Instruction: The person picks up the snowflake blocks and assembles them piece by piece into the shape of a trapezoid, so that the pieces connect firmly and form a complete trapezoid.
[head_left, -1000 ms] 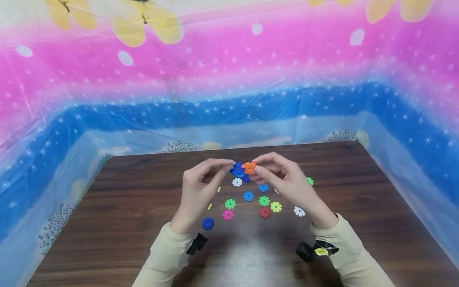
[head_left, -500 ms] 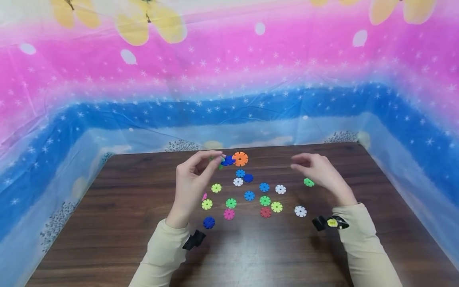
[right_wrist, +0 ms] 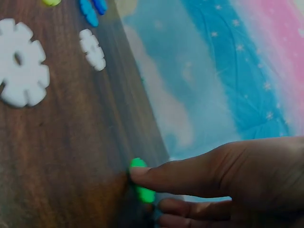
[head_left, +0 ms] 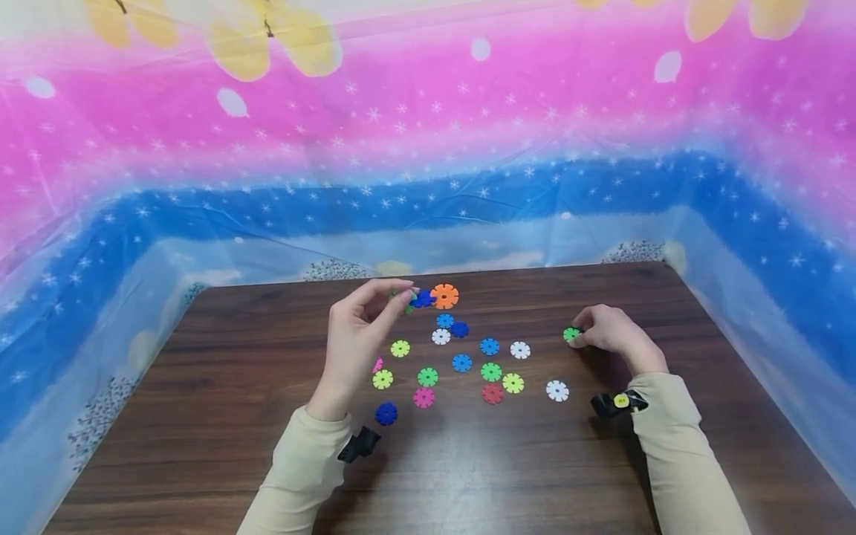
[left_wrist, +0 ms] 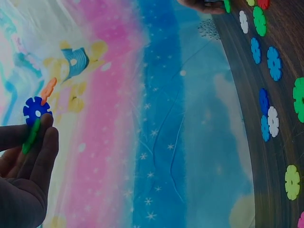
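Observation:
My left hand (head_left: 361, 334) is raised over the table and pinches a joined chain of notched plastic discs. In the left wrist view a green disc (left_wrist: 31, 136) lies between the fingers, a dark blue disc (left_wrist: 34, 112) is slotted to it, and an orange disc (left_wrist: 49, 90) sits at the far end. My right hand (head_left: 611, 333) is low at the right of the table, thumb and fingers pinching a single green disc (head_left: 571, 335). The right wrist view has the thumb over this disc's face; the fingertips behind it are partly hidden.
Several loose discs lie flat between the hands, among them a white disc (head_left: 557, 391), a red disc (head_left: 492, 394), a pink disc (head_left: 424, 397) and a dark blue disc (head_left: 386, 414). A printed cloth (head_left: 428, 193) stands around the brown table (head_left: 481, 475).
My right hand has let go of the orange disc, moved right and down, and taken hold of the green disc. The left hand has shifted slightly left with the chain.

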Demonstrator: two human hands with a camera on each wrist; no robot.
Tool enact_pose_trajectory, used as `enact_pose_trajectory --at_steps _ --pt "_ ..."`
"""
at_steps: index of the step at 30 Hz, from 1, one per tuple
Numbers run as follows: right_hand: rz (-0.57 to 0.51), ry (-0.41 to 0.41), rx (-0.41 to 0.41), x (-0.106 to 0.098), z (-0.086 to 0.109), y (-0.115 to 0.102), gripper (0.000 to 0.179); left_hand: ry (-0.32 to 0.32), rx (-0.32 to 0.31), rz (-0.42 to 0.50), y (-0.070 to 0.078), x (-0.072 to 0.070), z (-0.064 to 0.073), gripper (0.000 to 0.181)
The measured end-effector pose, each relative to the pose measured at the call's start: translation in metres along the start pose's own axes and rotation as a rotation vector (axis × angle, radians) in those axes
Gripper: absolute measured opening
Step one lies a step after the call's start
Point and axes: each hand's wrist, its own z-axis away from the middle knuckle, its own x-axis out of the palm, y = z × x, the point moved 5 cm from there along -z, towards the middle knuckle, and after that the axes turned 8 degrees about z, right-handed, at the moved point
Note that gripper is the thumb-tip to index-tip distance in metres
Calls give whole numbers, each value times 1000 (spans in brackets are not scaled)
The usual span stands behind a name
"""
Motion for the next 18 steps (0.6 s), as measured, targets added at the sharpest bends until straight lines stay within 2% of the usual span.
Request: enact_pose_trajectory --at_steps 6,10,14,18 --pt "-55 16 22 4 -4 2 35 -9 -1 18 0 0 0 15" --pt "-125 60 -20 3 -6 -4 24 -13 -2 20 1 1 0 16" --pt "-201 120 -94 -8 1 -22 23 -14 1 19 1 1 0 17" --pt "-218 211 -188 -27 21 -57 32 -14 9 14 2 1 0 17"
